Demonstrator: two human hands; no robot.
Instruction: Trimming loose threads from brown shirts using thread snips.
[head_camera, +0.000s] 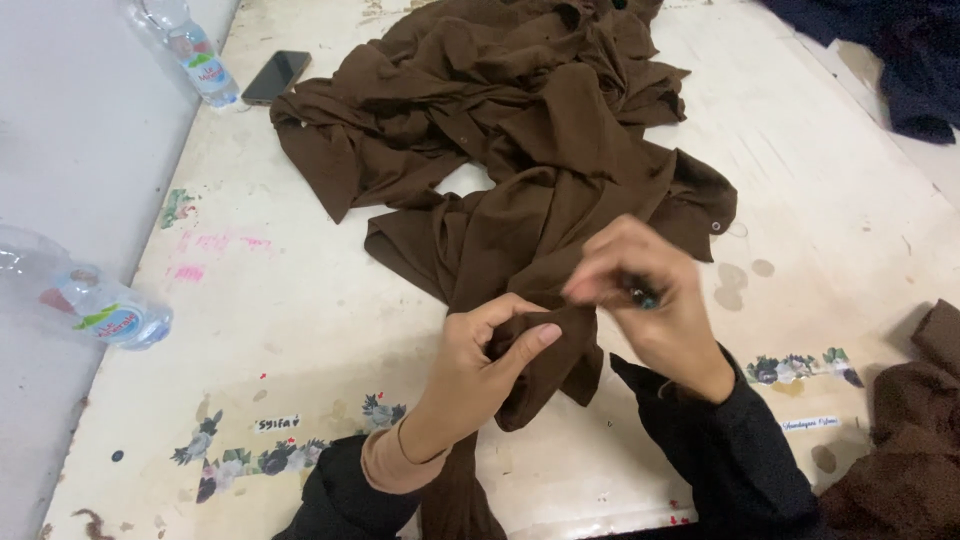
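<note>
The brown garment (520, 150) sprawls across my white table (300, 300), its long run stretching away from me toward the far edge. My left hand (480, 365) pinches its near fold shut. My right hand (650, 300), just beside, is closed on a small dark tool (643, 296) touching the cloth.

Beside the brown cloth (520, 150), the right hand (650, 300) is motion-blurred, its small dark tool (641, 296) too small to identify, while two plastic bottles (85, 295) and more fabric (915, 430) run off the frame's edges.
</note>
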